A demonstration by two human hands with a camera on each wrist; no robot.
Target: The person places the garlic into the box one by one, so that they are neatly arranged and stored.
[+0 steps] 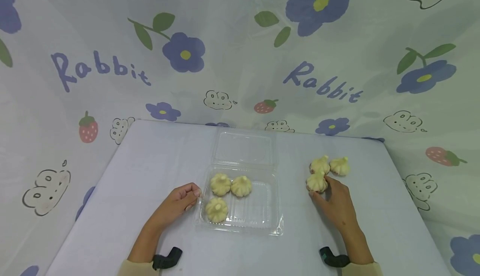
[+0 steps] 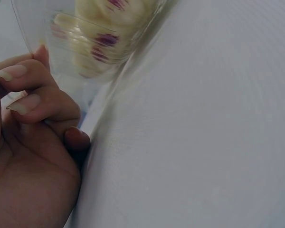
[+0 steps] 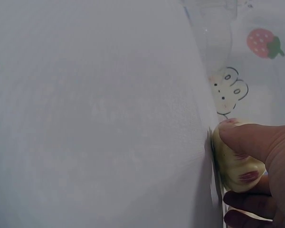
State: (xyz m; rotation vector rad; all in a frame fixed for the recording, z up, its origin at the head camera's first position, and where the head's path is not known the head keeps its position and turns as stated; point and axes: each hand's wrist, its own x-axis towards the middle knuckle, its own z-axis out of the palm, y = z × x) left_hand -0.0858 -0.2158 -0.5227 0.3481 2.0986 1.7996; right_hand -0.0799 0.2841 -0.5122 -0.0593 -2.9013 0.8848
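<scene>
My right hand [image 1: 340, 205] pinches a garlic bulb [image 1: 316, 183] between thumb and fingers, low over the white table. In the right wrist view this bulb [image 3: 241, 164] shows purple streaks, with the thumb across it. Two more bulbs sit just behind it, one garlic bulb [image 1: 319, 163] overlapping it and another bulb [image 1: 340, 166] to the right. My left hand [image 1: 175, 206] pinches the left rim of a clear plastic clamshell box [image 1: 262, 203]. Three bulbs stand inside: a back-left bulb [image 1: 220, 184], one beside it [image 1: 241, 186], and a front-left bulb [image 1: 216, 210].
The box's clear lid [image 1: 243, 147] lies folded back toward the table's far edge. Behind the white table [image 1: 150, 159] hangs a printed curtain [image 1: 240, 59] with flowers and rabbits. Black wrist-worn devices, a left one [image 1: 167, 259] and a right one [image 1: 333, 258], are strapped at my cuffs.
</scene>
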